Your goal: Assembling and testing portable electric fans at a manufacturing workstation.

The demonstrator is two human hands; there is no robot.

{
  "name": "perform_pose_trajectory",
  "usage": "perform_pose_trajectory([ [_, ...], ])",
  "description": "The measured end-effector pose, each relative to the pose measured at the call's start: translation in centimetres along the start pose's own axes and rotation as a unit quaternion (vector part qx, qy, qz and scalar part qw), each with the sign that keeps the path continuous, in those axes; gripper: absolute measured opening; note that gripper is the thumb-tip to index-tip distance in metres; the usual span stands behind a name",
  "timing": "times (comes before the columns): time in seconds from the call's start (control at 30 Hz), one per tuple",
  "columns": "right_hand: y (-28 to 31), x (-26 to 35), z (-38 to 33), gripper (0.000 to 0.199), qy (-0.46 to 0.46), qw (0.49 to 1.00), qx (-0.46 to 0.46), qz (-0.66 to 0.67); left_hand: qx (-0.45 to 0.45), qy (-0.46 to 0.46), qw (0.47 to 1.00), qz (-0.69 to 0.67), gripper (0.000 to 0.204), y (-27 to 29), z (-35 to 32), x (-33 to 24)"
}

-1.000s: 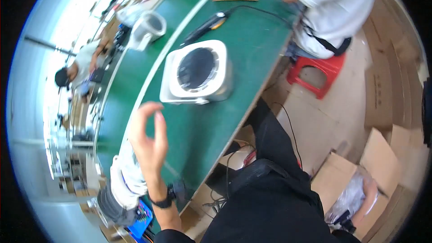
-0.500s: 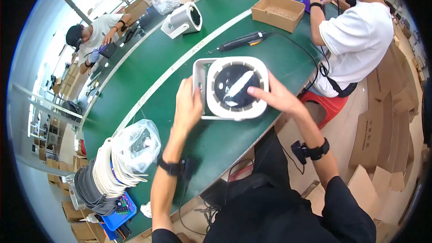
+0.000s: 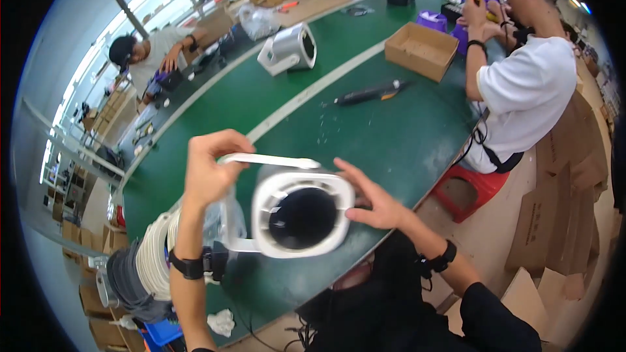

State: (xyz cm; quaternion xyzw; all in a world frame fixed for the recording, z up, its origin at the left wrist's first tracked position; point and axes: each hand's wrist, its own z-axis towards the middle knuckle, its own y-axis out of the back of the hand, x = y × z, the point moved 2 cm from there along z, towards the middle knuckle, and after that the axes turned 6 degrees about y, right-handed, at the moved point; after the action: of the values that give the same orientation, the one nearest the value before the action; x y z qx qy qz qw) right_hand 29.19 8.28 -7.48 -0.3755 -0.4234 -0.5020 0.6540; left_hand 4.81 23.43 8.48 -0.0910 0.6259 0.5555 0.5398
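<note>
Between my hands is a white housing point(image 3: 329, 241) with a dark round face and a slotted inner ring, tilted toward me. A U-shaped white bracket point(image 3: 274, 160) is joined to it. My left hand point(image 3: 212, 166) is closed around the bracket's upper left corner. My right hand point(image 3: 378, 205) grips the housing's right side, its thumb on the front rim and the other fingers partly spread. A similar white housing point(image 3: 290, 49) with its own bracket rests farther off on the green table point(image 3: 385, 137).
A black electric screwdriver point(image 3: 368, 93) lies beyond my hands, near an open cardboard box point(image 3: 420, 52). Coiled white cable point(image 3: 156, 238) and dark cable point(image 3: 130, 280) sit at left, by a plastic bag point(image 3: 228, 215). A co-worker in white point(image 3: 528, 81) sits at right; another person point(image 3: 153, 58) works at far left.
The housing has come lower and nearer to me and has turned, so its bracket stands differently. My left hand has shifted to the bracket's corner; my right thumb has left the dark face for the rim.
</note>
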Motion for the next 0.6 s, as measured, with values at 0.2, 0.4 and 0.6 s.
perform_pose_trajectory([
  [0.2, 1.5, -2.7, -0.2, 0.022, 0.053, 0.972, -0.046, -0.226, -0.159, 0.167, 0.973, -0.005, 0.028, 13.3, 6.1, 12.9],
  [0.4, 1.3, -2.8, 0.0, 0.019, 0.062, 0.977, -0.051, -0.198, -0.190, 0.367, 0.895, -0.167, 0.025, 14.2, 4.8, 27.2],
  [0.6, 1.2, -2.8, -0.1, 0.017, 0.048, 0.973, -0.025, -0.222, -0.277, 0.159, 0.896, 0.308, 0.059, 11.9, 5.0, 23.5],
])
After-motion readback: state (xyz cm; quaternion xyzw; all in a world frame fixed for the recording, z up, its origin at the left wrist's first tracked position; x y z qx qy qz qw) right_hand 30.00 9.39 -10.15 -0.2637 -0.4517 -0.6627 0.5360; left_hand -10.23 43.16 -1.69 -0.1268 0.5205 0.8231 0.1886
